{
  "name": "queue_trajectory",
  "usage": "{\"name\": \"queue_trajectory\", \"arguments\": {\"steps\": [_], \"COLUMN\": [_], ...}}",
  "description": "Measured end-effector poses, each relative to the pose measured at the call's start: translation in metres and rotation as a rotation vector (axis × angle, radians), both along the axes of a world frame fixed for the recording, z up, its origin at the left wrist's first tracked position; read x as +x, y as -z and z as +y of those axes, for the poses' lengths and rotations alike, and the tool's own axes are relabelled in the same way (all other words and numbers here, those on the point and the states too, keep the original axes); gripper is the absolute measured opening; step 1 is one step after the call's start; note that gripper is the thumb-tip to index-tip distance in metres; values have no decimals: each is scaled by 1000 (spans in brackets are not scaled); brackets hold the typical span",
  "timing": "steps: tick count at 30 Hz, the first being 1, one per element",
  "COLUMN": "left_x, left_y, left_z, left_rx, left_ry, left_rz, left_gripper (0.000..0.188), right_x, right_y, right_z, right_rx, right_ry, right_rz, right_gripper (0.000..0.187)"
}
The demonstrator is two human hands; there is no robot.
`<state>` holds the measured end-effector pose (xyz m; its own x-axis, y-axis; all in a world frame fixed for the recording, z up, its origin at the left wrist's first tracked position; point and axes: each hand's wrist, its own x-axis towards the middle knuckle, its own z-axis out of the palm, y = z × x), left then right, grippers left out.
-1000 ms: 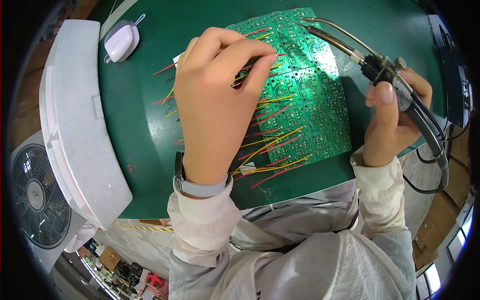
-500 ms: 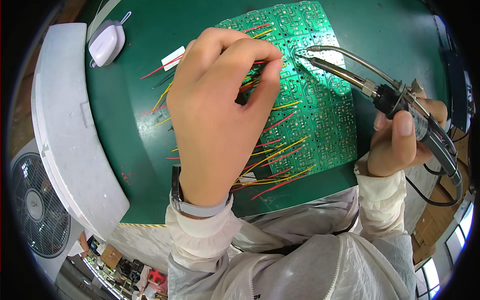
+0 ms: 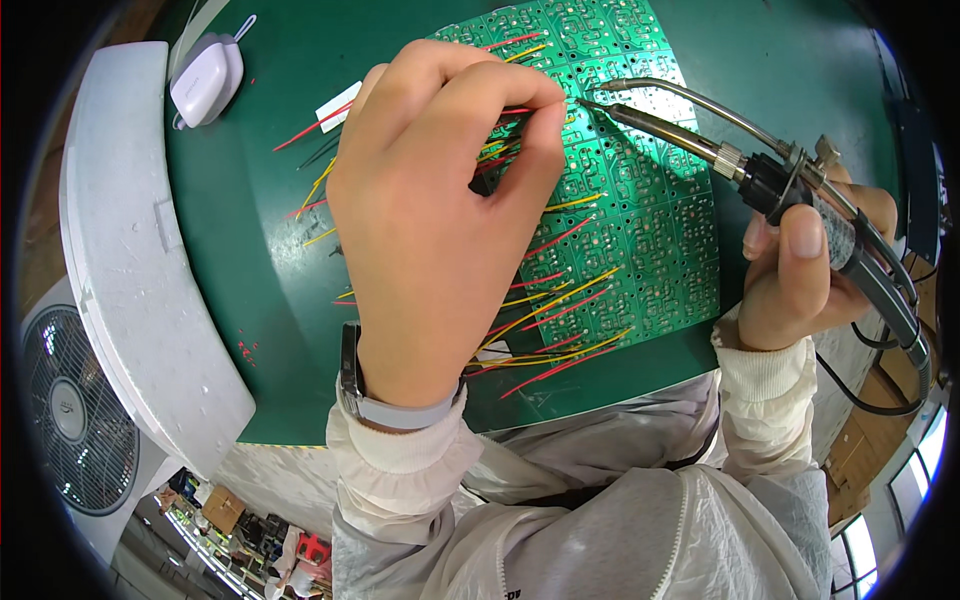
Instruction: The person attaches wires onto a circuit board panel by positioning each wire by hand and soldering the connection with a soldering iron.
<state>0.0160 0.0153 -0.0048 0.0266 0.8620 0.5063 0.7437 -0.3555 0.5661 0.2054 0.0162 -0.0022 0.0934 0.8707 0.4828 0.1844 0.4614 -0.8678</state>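
Note:
A green circuit board panel lies on the green table, with red, yellow and black wires attached in rows along it. My left hand is over the panel's left part, thumb and forefinger pinched on a thin red wire. Its far end shows beyond the hand, though the palm hides the middle. In my right hand is a soldering iron with a curved metal solder-feed tube clamped alongside. The iron's tip meets the board area just right of my left fingertips; whether it touches a pad is too small to tell.
A long white foam block stands along the table's left side, near a small pale lavender case. A white label-like piece lies behind my left hand. The iron's black cable loops at the right. A fan stands lower left.
The soldering iron's tip has come slightly left, closer to my left fingertips. My left hand keeps its pinch at the same spot on the board. The whole view has shifted a little.

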Motion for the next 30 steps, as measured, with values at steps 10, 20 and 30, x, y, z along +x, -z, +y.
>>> {"name": "queue_trajectory", "arguments": {"steps": [10, 20, 30], "left_x": [1, 0, 1], "left_y": [2, 3, 2], "left_z": [-2, 1, 0], "left_rx": [-14, 16, 22], "left_ry": [-3, 3, -1], "left_rz": [-29, 15, 25], "left_gripper": [11, 11, 10], "right_x": [-4, -4, -3], "right_y": [-2, -3, -6], "right_z": [2, 3, -1], "right_rx": [32, 36, -49], "right_ry": [85, 114, 133], "right_rz": [-160, -200, -204], "right_gripper": [25, 25, 22]}}
